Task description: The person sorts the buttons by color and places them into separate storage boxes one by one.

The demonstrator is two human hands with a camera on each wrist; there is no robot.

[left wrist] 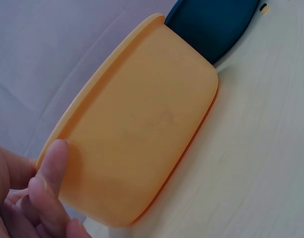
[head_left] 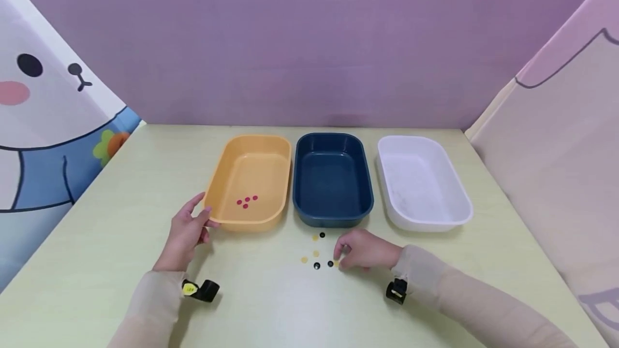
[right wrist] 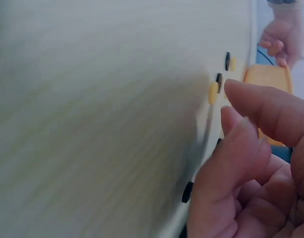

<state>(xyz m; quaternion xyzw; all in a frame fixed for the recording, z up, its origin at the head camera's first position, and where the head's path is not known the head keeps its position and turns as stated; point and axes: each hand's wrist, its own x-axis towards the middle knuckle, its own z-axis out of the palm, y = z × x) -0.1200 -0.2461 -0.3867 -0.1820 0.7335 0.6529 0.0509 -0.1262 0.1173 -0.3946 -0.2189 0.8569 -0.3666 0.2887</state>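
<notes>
My left hand (head_left: 186,232) grips the near left corner of the orange tray (head_left: 248,226), fingers against its outer wall in the left wrist view. Several red buttons (head_left: 247,199) lie inside this tray. My right hand (head_left: 367,248) is low over the table, fingers bent, beside a yellow button (right wrist: 213,93) and a black button (head_left: 330,263). Between its thumb and forefinger nothing shows in the right wrist view. More yellow and black buttons lie loose to its left, among them a black button (head_left: 316,266). A bit of red (head_left: 366,269) shows under the right hand, mostly hidden.
A dark blue tray (head_left: 333,223) stands right of the orange one, behind the loose buttons. Farther right stands a white tray (head_left: 425,225). A purple wall (head_left: 309,47) rises behind the table, with printed panels at both sides.
</notes>
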